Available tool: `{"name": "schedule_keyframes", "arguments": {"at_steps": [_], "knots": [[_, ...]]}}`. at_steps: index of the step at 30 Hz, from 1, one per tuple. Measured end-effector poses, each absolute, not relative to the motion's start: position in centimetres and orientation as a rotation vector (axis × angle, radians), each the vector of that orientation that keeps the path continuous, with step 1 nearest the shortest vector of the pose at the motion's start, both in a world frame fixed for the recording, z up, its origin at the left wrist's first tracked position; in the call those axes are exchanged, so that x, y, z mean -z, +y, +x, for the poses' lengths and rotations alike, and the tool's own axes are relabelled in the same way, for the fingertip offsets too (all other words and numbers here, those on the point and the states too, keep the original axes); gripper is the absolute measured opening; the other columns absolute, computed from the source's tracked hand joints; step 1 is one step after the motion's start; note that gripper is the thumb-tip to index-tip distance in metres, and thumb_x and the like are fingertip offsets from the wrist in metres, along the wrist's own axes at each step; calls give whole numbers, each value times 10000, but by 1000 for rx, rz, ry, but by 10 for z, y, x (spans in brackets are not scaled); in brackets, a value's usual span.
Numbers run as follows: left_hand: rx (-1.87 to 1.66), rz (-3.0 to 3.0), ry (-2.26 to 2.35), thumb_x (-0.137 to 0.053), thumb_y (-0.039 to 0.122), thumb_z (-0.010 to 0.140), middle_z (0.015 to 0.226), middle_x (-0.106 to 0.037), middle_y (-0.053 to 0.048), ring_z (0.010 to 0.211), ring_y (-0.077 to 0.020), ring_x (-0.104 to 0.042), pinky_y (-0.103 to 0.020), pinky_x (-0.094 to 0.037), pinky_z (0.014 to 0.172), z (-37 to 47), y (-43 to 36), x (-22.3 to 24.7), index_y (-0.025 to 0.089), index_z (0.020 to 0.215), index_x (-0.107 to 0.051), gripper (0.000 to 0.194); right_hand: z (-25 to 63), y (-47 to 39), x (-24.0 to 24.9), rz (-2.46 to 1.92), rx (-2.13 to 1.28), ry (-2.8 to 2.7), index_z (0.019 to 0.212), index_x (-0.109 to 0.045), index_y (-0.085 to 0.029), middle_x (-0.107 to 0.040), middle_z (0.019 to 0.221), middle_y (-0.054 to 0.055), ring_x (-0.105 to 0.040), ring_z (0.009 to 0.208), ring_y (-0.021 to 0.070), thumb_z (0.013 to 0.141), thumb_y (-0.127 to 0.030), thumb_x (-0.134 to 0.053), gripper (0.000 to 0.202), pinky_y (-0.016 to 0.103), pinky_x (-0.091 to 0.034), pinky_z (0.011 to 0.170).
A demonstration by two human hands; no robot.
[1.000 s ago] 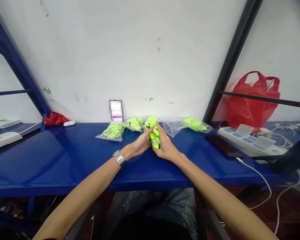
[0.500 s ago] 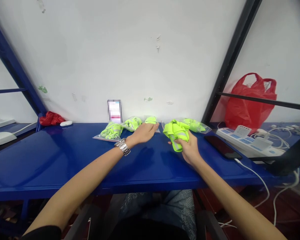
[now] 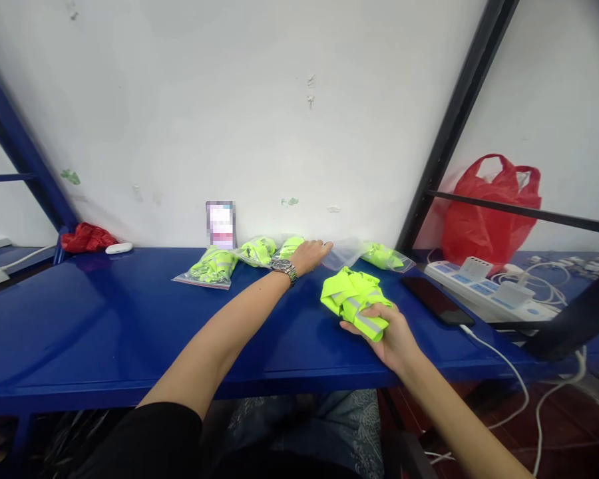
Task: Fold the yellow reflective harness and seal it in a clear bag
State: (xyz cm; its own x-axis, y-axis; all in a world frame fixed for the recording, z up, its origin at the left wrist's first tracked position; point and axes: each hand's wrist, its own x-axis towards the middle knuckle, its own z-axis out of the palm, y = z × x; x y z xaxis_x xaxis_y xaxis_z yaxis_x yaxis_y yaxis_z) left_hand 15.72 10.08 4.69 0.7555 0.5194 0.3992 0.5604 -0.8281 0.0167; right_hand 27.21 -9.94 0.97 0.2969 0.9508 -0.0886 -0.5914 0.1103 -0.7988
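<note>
**Right hand (image 3: 393, 338) on the yellow-green bundle (image 3: 352, 293); left hand (image 3: 308, 257) at the clear plastic (image 3: 348, 255)**

Governing relation: the clear plastic lies beyond the yellow-green bundle, toward the wall (image 3: 259, 120) and slightly left. The left hand is the nearer of the two to the plastic. The long axis of the bundle runs obliquely, from far left to near right.

Right hand: closed around the near-right end of the bundle, thumb on top, fingers beneath and partly hidden. The bundle is folded fabric with grey bands, positioned over the blue table (image 3: 130, 326); whether its underside touches the surface cannot be determined.

Left hand: palm down, fingers extended forward and right, tips at the left edge of the clear plastic. Whether they pinch the film or merely lie over it cannot be determined. A metal watch (image 3: 283, 267) encircles the wrist.

Surroundings: left of this hand, a left pack (image 3: 213, 266), a middle pack (image 3: 257, 251) and a third pack (image 3: 289, 247) form a row, each yellow-green inside transparent film. A right pack (image 3: 379, 255) lies at the right end of the clear plastic; whether the two are separate is unclear. Nearer, at right, a black phone (image 3: 436, 301) with a white cable (image 3: 504, 352) lies beside a power strip (image 3: 494, 291). A red bag (image 3: 492, 219) stands behind the strip.
</note>
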Motion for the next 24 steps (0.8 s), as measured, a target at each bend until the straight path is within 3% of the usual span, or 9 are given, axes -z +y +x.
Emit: {"name": "schedule_keyframes", "arguments": {"at_steps": [4,10,15,21,24], "knots": [[639,-2874,-802,-432,57,884,920,-625,-167,888,-277,-615,-390,-424,839,146,85,-55,136,966,-586,192,264,-107,-10,-860,-1342,-551,1021,-673,-172,-747,934,95,-714,786,295,539,-73,-611,496,466,-636,602],[789,-3052,-653,-570,133,812,662,-574,-56,653,-203,-578,-326,-420,732,110,46,-57,197,736,-572,99,253,-111,-11,-793,-1360,-696,1062,-675,-175,-747,931,114,-716,820,322,614,-149,-606,454,517,-626,663],[1223,-3107,-592,-644,325,776,463,-467,1,463,-139,-446,-306,-379,618,86,32,-58,228,513,-494,318,239,-113,-16,-864,-1397,-469,1030,-669,-175,-751,967,103,-721,852,291,607,-86,-593,438,444,-640,687],[1038,-3059,-745,-515,234,821,384,-337,23,422,-103,-281,-304,-252,544,78,20,-64,202,423,-398,416,225,-112,-23,-965,-1439,-335,1081,-632,-136,-751,984,123,-732,824,263,660,-31,-570,438,373,-645,671],[930,-3025,-788,-489,215,834,443,-397,32,437,-88,-291,-287,-209,512,76,11,-64,183,498,-402,349,226,-109,-24,-943,-1474,-341,1125,-609,-106,-746,990,144,-736,826,266,681,-13,-566,456,351,-640,657]]}}
